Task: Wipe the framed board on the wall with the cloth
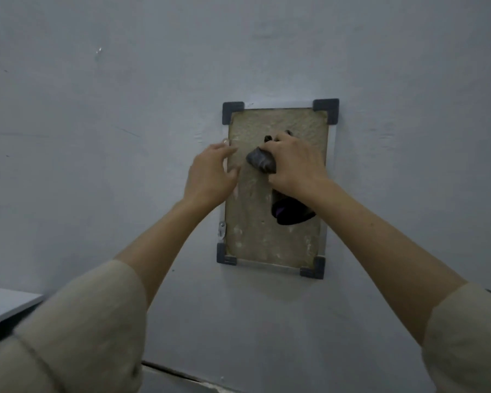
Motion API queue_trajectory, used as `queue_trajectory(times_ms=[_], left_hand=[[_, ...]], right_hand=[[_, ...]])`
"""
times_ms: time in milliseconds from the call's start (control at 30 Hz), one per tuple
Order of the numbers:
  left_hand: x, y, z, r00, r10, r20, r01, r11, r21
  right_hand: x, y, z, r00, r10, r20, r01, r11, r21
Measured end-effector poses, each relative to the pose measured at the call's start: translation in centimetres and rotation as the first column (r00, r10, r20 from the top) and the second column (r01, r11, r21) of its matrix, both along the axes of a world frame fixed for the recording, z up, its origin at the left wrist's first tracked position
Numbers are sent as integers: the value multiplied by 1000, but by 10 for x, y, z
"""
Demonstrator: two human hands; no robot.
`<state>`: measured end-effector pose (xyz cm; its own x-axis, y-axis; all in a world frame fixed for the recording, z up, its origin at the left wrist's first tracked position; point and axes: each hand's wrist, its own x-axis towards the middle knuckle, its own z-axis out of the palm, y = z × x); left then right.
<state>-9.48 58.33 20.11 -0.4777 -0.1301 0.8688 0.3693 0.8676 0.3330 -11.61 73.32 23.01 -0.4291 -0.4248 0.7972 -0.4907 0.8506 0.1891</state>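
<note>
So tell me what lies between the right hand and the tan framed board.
In the head view, a bunched dark cloth sits under the right hand, pressed against the tan framed board; its loose end hangs below the wrist.

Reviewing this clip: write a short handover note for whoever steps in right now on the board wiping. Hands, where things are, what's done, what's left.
Right hand: grips the bunched dark cloth and presses it on the upper middle of the framed board; a loose end of the cloth hangs below the wrist.
Left hand: fingers spread and relaxed at the board's left edge, apparently steadying it.
Board: hangs on the grey wall, dark corner caps on its frame.
Done: wiping is under way near the top.
Left: the lower part shows pale smudges, so it likely needs passes.
</note>
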Motion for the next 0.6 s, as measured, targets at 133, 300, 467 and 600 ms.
queue_trajectory(times_ms=[133, 300, 467, 600], left_hand=[[14, 30, -13, 903, -407, 134, 321, 851, 416], [24, 39, -18, 787, -612, 80, 467, 676, 570], [28, 34, -20, 784, -620, -12, 528, 657, 538], [28, 29, -17, 868, -493, 56, 459, 841, 287]], right_hand=[[14, 9, 6, 927, 273, 257, -213, 948, -238], [30, 16, -9, 805, 487, 340, -370, 859, -353], [31, 18, -25, 689, 662, 295, -513, 733, -447], [31, 30, -22, 576, 750, 324, -541, 647, -538]])
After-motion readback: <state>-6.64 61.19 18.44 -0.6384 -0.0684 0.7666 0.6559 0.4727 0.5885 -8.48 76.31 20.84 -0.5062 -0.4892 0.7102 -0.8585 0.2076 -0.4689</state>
